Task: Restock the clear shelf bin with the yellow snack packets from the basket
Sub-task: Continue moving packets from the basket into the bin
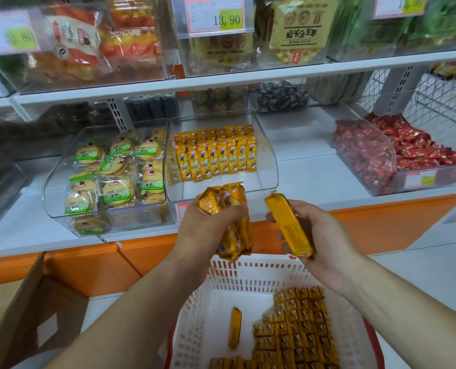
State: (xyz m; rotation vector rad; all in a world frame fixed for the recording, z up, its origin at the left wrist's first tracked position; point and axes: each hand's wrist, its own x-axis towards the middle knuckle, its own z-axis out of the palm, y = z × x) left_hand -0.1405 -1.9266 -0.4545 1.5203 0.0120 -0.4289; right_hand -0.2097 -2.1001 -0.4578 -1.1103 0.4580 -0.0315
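Far left, a curved clear plastic biscuit bin (62,206) holds round biscuits in glossy film. Beside it, the clear shelf bin (268,166), rigid and transparent, carries upright rows of yellow snack packets (216,158) towards its back. In front of it, your left hand (208,227) curls its fingers tightly round a crinkled foil bunch (229,206). Your right hand (325,235) pinches one slim rectangular packet (288,225) between thumb and curled fingers. Below, the white slotted basket (248,278) holds stacked packets (298,323). Far right sits a red sweets bin (408,147).
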